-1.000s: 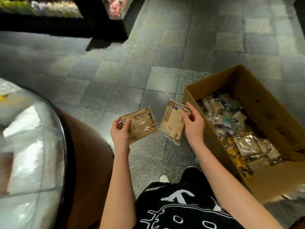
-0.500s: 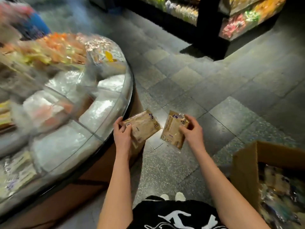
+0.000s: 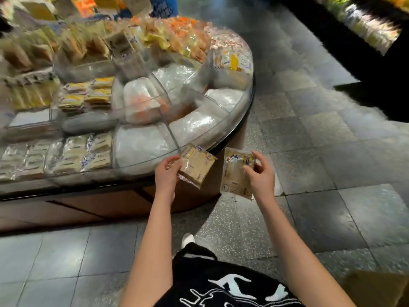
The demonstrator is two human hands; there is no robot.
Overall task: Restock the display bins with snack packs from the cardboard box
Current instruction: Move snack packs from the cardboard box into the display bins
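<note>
Holding one snack pack each, both hands hover low in the middle of the frame, just short of the counter's curved edge. The left hand grips the left pack by its near edge, thumb on top, so the flat face tilts up towards the display bins, probably ready to be slid in flat. The right hand pinches the right pack by its top corner with curled fingers, letting it hang over the floor, likely waiting its turn. Both are tan, clear-wrapped packs with a small dark blue logo near the top; the writing is too small and blurred to read. The nearest bins, walled in clear plastic on the round counter, hold bulky white wrapped goods. Flat pale packs with blue marks fill the lower left of the frame, and they look like the closest match, so I judge that bin the likely goal. A blue sign at the top edge carries white lettering, unreadable through the blur. The brown patch at the lower right corner is probably the cardboard box, well apart from the hands.
</note>
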